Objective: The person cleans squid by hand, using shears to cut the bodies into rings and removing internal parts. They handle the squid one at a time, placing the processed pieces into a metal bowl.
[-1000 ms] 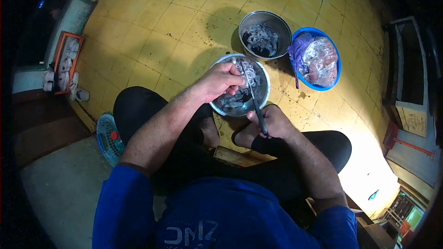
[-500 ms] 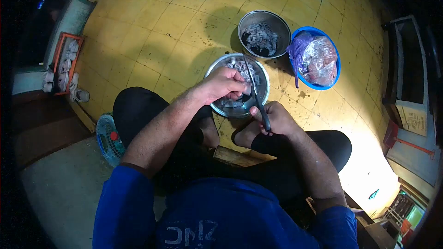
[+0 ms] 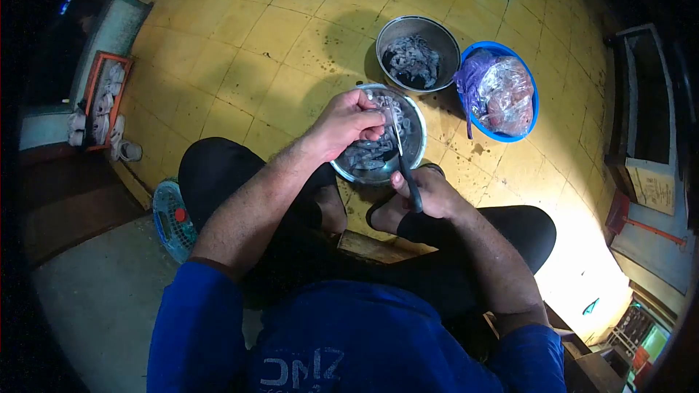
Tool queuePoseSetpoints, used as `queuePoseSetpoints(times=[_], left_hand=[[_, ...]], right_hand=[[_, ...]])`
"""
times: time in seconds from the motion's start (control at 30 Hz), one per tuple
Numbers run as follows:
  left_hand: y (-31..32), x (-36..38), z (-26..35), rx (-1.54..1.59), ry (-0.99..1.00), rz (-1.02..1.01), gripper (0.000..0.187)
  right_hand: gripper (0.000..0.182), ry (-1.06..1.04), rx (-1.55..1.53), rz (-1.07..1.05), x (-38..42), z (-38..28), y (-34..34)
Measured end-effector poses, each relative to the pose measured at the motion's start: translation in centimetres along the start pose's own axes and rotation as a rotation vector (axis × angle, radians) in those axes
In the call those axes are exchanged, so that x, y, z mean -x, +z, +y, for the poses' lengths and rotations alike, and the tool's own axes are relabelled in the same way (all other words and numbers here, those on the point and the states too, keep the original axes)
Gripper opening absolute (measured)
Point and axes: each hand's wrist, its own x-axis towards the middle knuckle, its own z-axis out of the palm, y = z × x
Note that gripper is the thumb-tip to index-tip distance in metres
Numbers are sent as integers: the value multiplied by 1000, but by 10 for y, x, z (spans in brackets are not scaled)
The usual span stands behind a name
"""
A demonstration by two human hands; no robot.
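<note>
My left hand (image 3: 349, 127) is closed in a pinch on a small pale piece, apparently squid, above the metal bowl (image 3: 416, 138). In my right hand (image 3: 431, 193) is a knife (image 3: 412, 183), gripped by its black handle. Its narrow blade points away from me, over the bowl and just right of my left fingertips. Inside the bowl, pale cut pieces (image 3: 404, 122), some of them ring-shaped, lie toward the far side. Longer greyish pieces (image 3: 368, 156) lie nearer me, partly covered by my left hand.
Beyond the bowl stands a deep metal pot (image 3: 381, 47) holding greyish-white pieces. Beside it, a blue basin (image 3: 535, 91) contains purple and clear plastic bags (image 3: 502, 91). Yellow tiles (image 3: 240, 29) cover the floor. A green-blue basket (image 3: 166, 229) sits by my left knee.
My left hand has shifted slightly up and away from me. The knife has tilted more upright, and my right hand has turned slightly, uncovering longer pieces in the bowl.
</note>
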Motion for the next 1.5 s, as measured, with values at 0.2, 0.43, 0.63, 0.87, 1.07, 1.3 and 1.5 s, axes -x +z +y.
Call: queuePoseSetpoints(times=[0.2,0.43,0.63,0.87,1.07,1.3,1.5], left_hand=[[-1,-1,1,-17,2,-21,15],[-5,-1,6,-4,-31,-27,15],[-3,4,5,-91,-137,-100,15],[-7,1,3,-95,-175,-73,13],[-6,1,-1,-133,-231,-137,14],[-2,-3,-7,-52,-192,-107,16],[-4,-6,-7,20,-67,12,15]], right_hand=[[75,42,80,14,2,-4,1],[71,12,110,63,3,0,5],[70,-53,57,57,2,4,6],[68,59,-17,-66,4,-3,-1],[65,108,-165,-65,6,-7,-4],[68,145,-190,36,7,-12,-10],[77,56,-91,-12,4,-6,-4]])
